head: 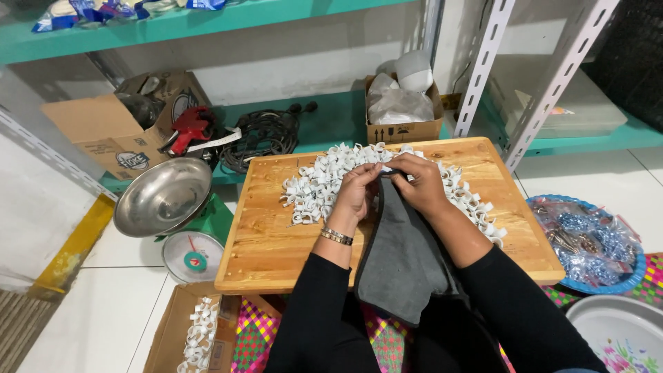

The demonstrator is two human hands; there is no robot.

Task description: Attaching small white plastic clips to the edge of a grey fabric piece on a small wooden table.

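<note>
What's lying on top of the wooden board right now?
On the wooden board lies a heap of small white plastic clips. A grey cloth drapes over its near edge. The left hand and right hand cover the heap's middle, hiding whatever lies beneath them.

white plastic clips (314,190) heaped on the board; grey cloth (400,255) draped.

Both forearms in black sleeves angled inward, left hand (356,190) and right hand (421,183) side by side, fingers curled in a closed grip, knuckles up.

brown carton (117,135) left, small carton (404,130) behind board
</note>
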